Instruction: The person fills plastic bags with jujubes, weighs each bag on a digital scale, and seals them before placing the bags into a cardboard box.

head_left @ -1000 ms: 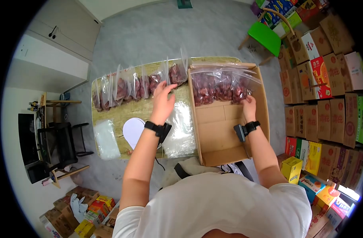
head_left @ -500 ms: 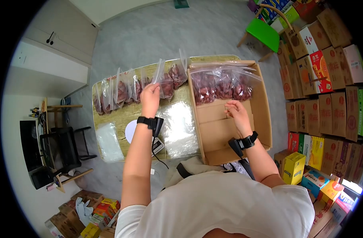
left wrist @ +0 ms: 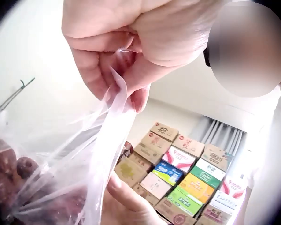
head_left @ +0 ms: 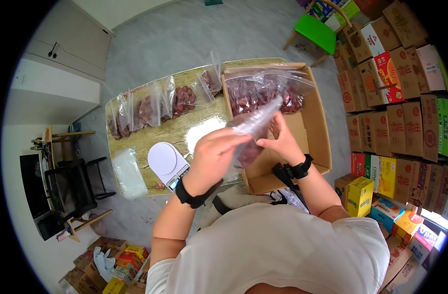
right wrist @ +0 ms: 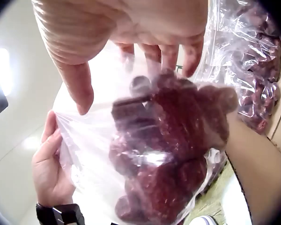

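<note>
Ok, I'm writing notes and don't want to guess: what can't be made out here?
- Reading on the scale: too small, head view.
- Edge of the held bag where pinched: covered by the left hand, left wrist view.
- Number of bags in the box: they overlap, head view.
- Held bag's lower end: cut off, left wrist view.

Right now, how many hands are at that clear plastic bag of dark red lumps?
2. The left hand pinches the top of the bag; the right hand is at its other side, over the brown cardboard box. Neither is hidden.
</note>
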A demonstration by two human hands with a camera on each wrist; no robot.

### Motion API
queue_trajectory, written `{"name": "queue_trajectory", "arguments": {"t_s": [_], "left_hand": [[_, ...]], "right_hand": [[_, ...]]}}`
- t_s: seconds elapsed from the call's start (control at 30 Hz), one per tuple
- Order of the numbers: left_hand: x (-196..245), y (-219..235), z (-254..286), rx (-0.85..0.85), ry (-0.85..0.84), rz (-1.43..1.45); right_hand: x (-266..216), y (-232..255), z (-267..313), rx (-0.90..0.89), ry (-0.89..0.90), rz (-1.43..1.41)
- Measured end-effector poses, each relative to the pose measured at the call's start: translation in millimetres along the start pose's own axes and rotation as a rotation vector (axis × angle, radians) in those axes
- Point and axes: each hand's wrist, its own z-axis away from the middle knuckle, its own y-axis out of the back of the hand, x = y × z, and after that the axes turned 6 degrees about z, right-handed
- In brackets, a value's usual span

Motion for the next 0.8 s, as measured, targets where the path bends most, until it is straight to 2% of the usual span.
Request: {"name": "queue_trajectory", "arguments": {"t_s": [0.07, 0.1, 0.2, 0.23, 0.27, 0.33, 0.4, 0.47, 0.5, 0.6, 0.67, 0.7, 0.73, 0.8], "left_hand": [[-4, -17, -4, -0.05, -0.081, 0.01], [-7, -25, -5, -0.046, -0.083, 0.014], [-19, -43, -7, -0.109, -0.146, 0.008], [-26, -48, -8, -0.104, -0.105, -0.018], [-34, -52, -9, -0.1, -0.065, -0.044], [-57, -57, -6, -0.101, -0.014, -0.055], [-72, -58, -2, 0.241, 0.047, -0.09], [-75, -42, 3, 0.336, 0.114, -0.068], [-76, -35, 6, 0.38, 0.186, -0.042], [-75, -17, 17, 0.429, 0.232, -0.041], [-78, -10, 27, 0.438, 0.255, -0.059], [-80, -7, 32, 0.447, 0.273, -0.068], [-82, -5, 36, 0.441, 0.268, -0.069], [-85, -3, 46, 0.455, 0.342, -0.071]], "right_hand": [[-2, 15, 9, -0.14, -0.304, -0.131], [-1, 25, 10, -0.143, -0.305, -0.125], [3, 51, 17, -0.164, -0.503, -0.055], [6, 51, 18, -0.076, -0.414, 0.021], [10, 53, 19, -0.076, -0.418, 0.022], [18, 59, 14, -0.034, -0.618, 0.116], [45, 55, 3, -0.032, -0.61, 0.139], [88, 48, -7, -0.043, -0.647, -0.081], [105, 45, -13, -0.047, -0.65, -0.097], [151, 34, -37, 0.029, -0.593, -0.284], [167, 28, -49, 0.102, -0.535, -0.271], [172, 27, -50, 0.126, -0.509, -0.104], [175, 28, -50, 0.132, -0.505, -0.106], [174, 30, -50, 0.081, -0.426, 0.184]]}}
